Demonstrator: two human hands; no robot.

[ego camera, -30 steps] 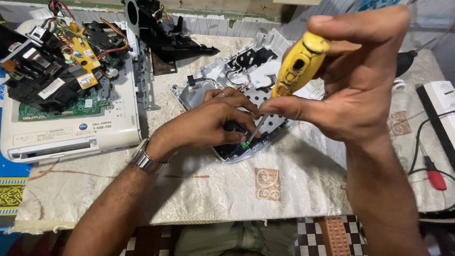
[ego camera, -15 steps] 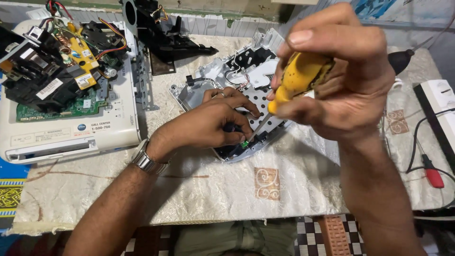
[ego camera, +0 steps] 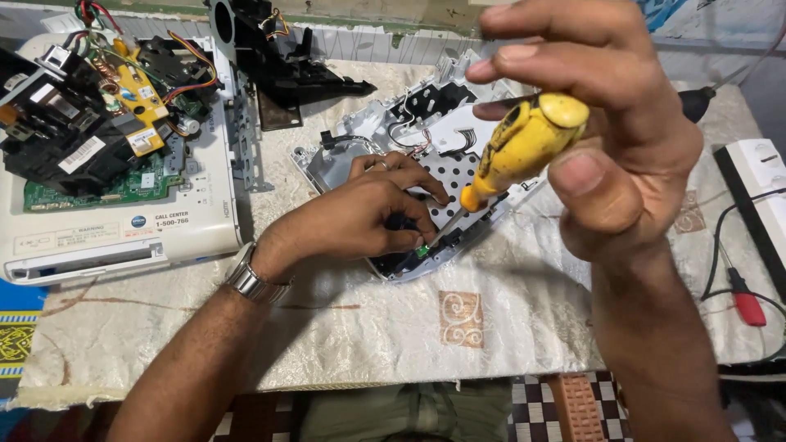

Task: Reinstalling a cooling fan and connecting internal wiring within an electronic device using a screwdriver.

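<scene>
My right hand [ego camera: 610,139] grips a yellow-handled screwdriver [ego camera: 520,147], held close to the camera and tilted down to the left. Its metal tip reaches the near edge of a grey plastic housing [ego camera: 426,123] lying on the cloth. My left hand [ego camera: 360,217], with a metal watch at the wrist, rests on that housing and pinches a small black part beside a tiny green board [ego camera: 422,250]. The fingers hide the part itself. White wires and a perforated metal plate show inside the housing.
A white device shell [ego camera: 123,233] at the left carries a green circuit board, a yellow board and black modules. Black plastic parts [ego camera: 286,74] lie at the back. A white power strip [ego camera: 761,184] and a red-tipped probe [ego camera: 747,304] sit at the right. A cream cloth [ego camera: 393,327] covers the table.
My right hand has turned the screwdriver handle and tilted it flatter, the grip shifting around it. My left hand has stayed on the housing.
</scene>
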